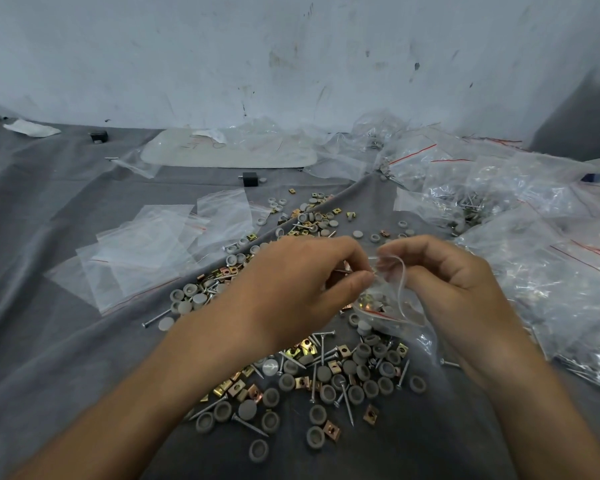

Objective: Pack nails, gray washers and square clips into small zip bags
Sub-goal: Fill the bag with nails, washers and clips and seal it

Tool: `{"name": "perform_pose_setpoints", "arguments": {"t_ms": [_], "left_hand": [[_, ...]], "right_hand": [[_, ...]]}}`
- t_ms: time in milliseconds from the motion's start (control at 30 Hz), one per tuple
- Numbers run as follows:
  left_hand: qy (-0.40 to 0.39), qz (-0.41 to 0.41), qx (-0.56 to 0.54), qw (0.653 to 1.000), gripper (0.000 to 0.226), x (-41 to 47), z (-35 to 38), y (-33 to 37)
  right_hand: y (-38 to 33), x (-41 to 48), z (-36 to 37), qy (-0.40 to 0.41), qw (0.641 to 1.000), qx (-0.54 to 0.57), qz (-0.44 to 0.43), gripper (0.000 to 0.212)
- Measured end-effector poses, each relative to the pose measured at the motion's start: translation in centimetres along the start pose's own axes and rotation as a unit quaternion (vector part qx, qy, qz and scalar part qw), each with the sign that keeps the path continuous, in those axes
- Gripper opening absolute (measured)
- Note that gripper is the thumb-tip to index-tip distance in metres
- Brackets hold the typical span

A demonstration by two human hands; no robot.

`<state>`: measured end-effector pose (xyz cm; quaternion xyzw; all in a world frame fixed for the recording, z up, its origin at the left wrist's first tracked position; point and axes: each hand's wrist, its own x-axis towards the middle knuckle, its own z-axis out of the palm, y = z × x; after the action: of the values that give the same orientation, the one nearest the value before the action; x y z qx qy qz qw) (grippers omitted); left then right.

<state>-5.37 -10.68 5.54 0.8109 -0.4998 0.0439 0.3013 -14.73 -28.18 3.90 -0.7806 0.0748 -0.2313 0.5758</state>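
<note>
A small zip bag [378,306] is gripped at its mouth by the right hand [444,282]. A nail [343,270] is pinched just beside that mouth by the fingers of the left hand [291,282].

Small clear bag [381,306], mouth open, gray washers and a brass clip inside. My right hand [465,289] grips its rim; my left hand [302,282] pinches a nail [342,270] at the mouth.

Loose pile below, all mixed: round washers [357,372], square brass-coloured clips [236,388], silver nails [323,344] lying flat.

Empty bags [146,251] flat at left. Filled bags [551,289] heaped at right.
</note>
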Motion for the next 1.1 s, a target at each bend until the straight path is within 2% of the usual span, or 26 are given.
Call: {"name": "perform_pose_setpoints", "arguments": {"t_ms": [300,467,567,633,700,833,933,967,1033,1100], "left_hand": [[0.043,0.037,-0.010,0.998,0.007,0.0,0.0,0.2],[0.047,0.030,-0.053,0.997,0.019,0.1,-0.2,-0.2],[0.066,-0.007,-0.075,0.995,0.028,0.1,-0.4,-1.2],[0.039,-0.025,-0.080,0.996,0.036,0.1,-0.4,-1.5],[0.010,-0.021,-0.136,0.990,0.034,0.2,-0.6,-1.3],[0.001,-0.009,-0.280,0.960,0.019,0.3,-1.5,-0.5],[-0.010,-0.002,-0.343,0.939,0.016,0.2,-2.2,-0.2],[-0.011,0.001,-0.355,0.935,0.016,0.1,-2.3,0.0],[-0.010,0.009,-0.359,0.933,0.014,0.1,-2.4,0.3],[-0.003,0.010,-0.354,0.935,0.015,0.1,-2.2,0.4]], "right_hand": [[0.1,0.1,0.0,-0.009,1.000,0.001,-0.010,0.037],[0.2,0.1,-0.1,-0.004,1.000,0.006,-0.012,0.043],[0.2,0.0,-0.2,0.014,1.000,0.019,-0.011,0.040],[0.1,-0.1,-0.3,0.008,0.998,0.051,-0.018,0.034],[-0.3,-0.3,-0.5,-0.016,0.995,0.099,-0.016,0.029],[-0.8,-0.5,-0.9,-0.085,0.968,0.235,0.005,0.030],[-1.1,-0.4,-0.9,-0.092,0.934,0.341,0.057,0.014],[-1.2,-0.4,-0.8,-0.095,0.919,0.376,0.071,0.008],[-1.3,-0.5,-0.3,-0.109,0.894,0.422,0.101,0.015],[-1.2,-0.5,0.2,-0.116,0.878,0.445,0.135,0.008]]}}
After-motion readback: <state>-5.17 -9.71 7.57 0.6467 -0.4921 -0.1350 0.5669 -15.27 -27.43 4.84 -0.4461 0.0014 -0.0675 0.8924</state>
